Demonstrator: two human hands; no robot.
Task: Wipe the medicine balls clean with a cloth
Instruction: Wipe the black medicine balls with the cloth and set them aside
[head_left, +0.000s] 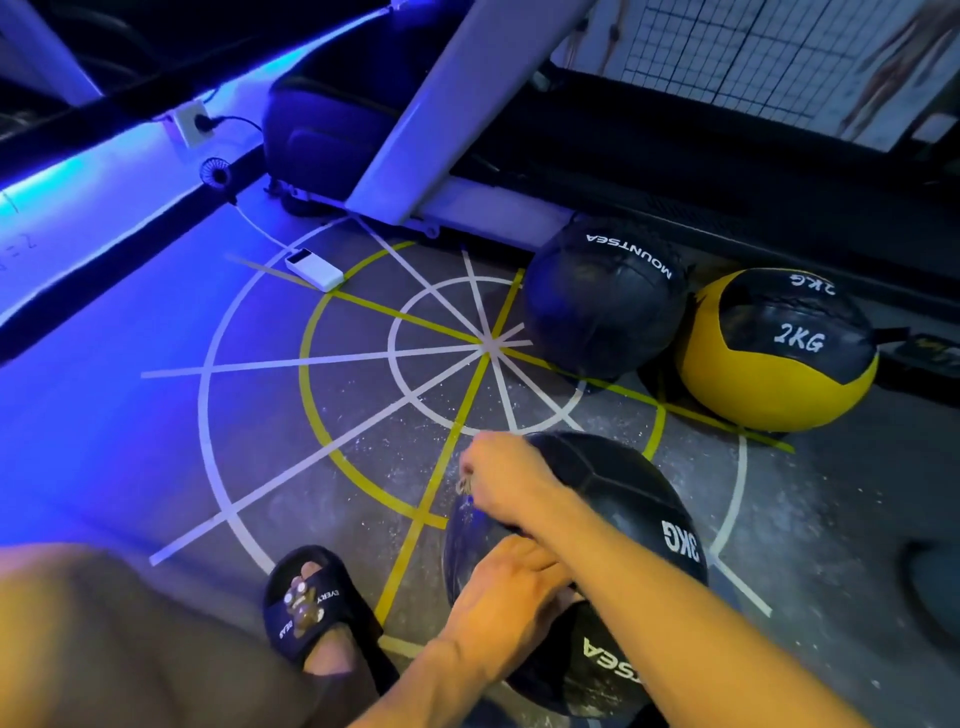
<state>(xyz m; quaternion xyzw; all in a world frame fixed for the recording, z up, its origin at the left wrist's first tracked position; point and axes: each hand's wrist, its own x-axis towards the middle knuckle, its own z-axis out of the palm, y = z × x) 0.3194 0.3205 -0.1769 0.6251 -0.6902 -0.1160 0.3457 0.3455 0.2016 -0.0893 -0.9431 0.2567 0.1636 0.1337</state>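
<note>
The black 3KG medicine ball (618, 525) is sitting on the floor at the near edge of the taped target marking (488, 345), just right of the slippered foot (317, 618).

The right hand (506, 480) is reaching across the ball's top to its far-left shoulder. Fingers are curled tight, pinching a small pale wad (464, 486), probably the cloth, though too little is showing to be sure.

The left hand (511, 584) is pressing on the near-left side of the same ball, fingers bent onto the surface. Whether it is gripping anything I cannot tell.

Judgement on the step: the left hand is bracing while the right is wiping. Doing this well likely means:
- keeping the brace firm so the ball is not rolling off
- working panel by panel
- turning the ball to reach the underside and the lettered side

Count:
- Medicine balls: three. Beyond the 3KG ball are a black MOUNTSEA ball (605, 306) and, right of it, a yellow-and-black 2KG ball (779, 358).
- Cloths: one at most.
- Hands: two.
- White power bank (314, 270) with cable: one, far left of the marking.
</note>
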